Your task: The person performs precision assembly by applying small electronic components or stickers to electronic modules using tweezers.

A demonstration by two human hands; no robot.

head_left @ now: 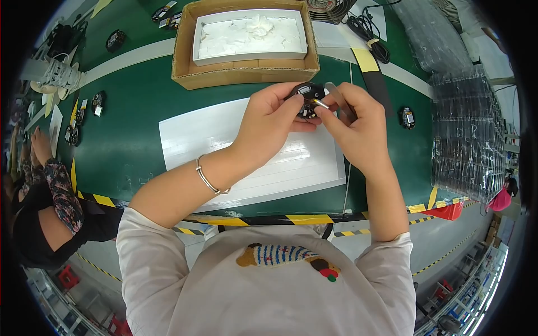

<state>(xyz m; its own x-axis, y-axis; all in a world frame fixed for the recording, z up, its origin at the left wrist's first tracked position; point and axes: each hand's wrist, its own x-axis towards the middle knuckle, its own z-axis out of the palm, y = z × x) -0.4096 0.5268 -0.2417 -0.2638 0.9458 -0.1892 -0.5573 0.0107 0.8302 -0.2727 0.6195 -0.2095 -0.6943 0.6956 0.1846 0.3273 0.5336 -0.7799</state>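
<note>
The black device sits between both hands

Bright, even light covers your table, with glare on the white sheet and glints on the clear trays; your view bends toward dark, blurry edges.

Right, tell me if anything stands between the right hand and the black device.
Nothing visible blocks the right hand; only the slim silver tool it holds lies between it and the black device, which the left hand grips.
</note>
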